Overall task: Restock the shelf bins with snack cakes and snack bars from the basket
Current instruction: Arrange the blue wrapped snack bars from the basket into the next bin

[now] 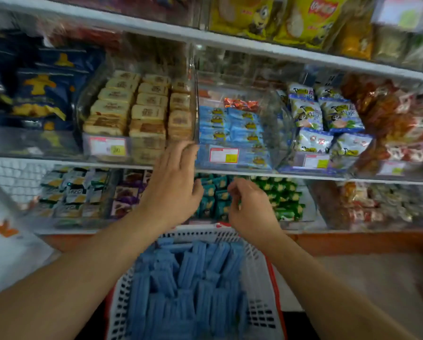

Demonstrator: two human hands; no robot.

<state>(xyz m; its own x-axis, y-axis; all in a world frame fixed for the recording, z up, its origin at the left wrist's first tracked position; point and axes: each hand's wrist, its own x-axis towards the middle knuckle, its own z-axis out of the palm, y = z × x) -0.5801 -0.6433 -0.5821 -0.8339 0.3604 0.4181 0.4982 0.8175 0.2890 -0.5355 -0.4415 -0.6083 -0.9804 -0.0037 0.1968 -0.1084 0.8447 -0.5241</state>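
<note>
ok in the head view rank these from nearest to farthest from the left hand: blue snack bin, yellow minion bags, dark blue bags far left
From the left hand:
1. Blue snack bin, just right of the fingertips, middle shelf.
2. Dark blue bags, far left, same shelf.
3. Yellow minion bags, top shelf, up and right.

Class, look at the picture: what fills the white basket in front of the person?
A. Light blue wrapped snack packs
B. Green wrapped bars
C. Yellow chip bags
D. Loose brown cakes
A: the white basket is packed with light blue wrapped snack packs, below the left hand and right hand.
</note>
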